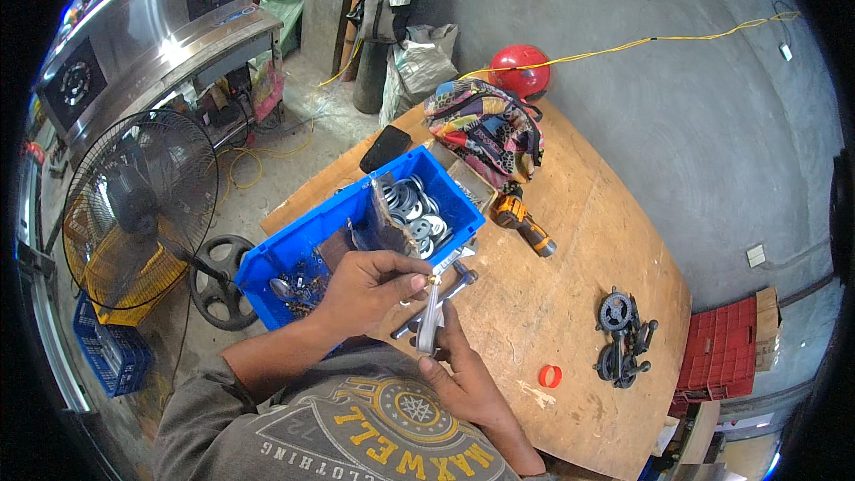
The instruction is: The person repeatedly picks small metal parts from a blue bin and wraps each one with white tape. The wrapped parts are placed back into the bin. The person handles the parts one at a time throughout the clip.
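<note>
Above the near edge of a wooden table [508,321], my right hand [463,374] grips a silver-grey, elongated metal part [429,325] by its lower, wider end. My left hand [374,289] is closed in a pinch at the part's upper end, with a small brass-coloured fitting [434,280] at the fingertips. Whether the fitting is seated in the part I cannot tell. Just beyond my hands lies a dark metal hand tool with a bar-like shaft [465,278], partly hidden. Beside my left hand stands a blue bin [334,211] with grey metal rings [419,214] and small loose hardware [307,288].
An orange-and-black cordless drill [524,221] lies right of the bin. Farther right are black handwheels with cranks [623,338] and a red ring [550,376]. A patterned bag [490,129], a black case [385,150] and a red ball-like object [519,71] sit beyond. A fan [138,205] stands left.
</note>
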A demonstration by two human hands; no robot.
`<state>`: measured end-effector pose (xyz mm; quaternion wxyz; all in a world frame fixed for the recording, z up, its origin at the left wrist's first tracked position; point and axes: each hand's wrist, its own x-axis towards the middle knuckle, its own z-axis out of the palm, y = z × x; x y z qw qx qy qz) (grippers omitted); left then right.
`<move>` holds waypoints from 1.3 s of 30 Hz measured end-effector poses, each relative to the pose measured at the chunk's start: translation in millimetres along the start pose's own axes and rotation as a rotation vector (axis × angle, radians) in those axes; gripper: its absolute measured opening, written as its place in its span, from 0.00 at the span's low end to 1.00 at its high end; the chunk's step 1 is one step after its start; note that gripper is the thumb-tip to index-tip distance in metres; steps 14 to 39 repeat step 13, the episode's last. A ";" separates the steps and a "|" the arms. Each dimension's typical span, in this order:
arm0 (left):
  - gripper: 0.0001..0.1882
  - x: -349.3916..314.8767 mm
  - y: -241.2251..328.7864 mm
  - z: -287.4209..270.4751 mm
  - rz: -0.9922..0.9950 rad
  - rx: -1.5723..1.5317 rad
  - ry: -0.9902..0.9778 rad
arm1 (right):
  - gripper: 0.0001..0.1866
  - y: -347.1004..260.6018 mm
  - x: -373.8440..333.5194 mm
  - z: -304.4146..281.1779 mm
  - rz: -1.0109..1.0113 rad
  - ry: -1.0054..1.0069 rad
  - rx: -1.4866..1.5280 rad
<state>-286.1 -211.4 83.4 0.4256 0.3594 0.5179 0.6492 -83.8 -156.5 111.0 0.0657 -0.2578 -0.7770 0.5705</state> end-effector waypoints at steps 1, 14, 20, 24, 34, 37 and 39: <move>0.12 0.7 -3.6 0.6 0.068 0.143 0.041 | 0.42 -0.7 -1.1 1.2 -0.010 -0.009 0.015; 0.12 -8.2 -7.4 3.5 0.180 0.478 -0.161 | 0.57 -39.1 5.1 -29.6 -0.078 0.146 0.562; 0.12 -8.2 -7.4 3.5 0.180 0.478 -0.161 | 0.57 -39.1 5.1 -29.6 -0.078 0.146 0.562; 0.12 -8.2 -7.4 3.5 0.180 0.478 -0.161 | 0.57 -39.1 5.1 -29.6 -0.078 0.146 0.562; 0.12 -8.2 -7.4 3.5 0.180 0.478 -0.161 | 0.57 -39.1 5.1 -29.6 -0.078 0.146 0.562; 0.12 -8.2 -7.4 3.5 0.180 0.478 -0.161 | 0.57 -39.1 5.1 -29.6 -0.078 0.146 0.562; 0.12 -8.2 -7.4 3.5 0.180 0.478 -0.161 | 0.57 -39.1 5.1 -29.6 -0.078 0.146 0.562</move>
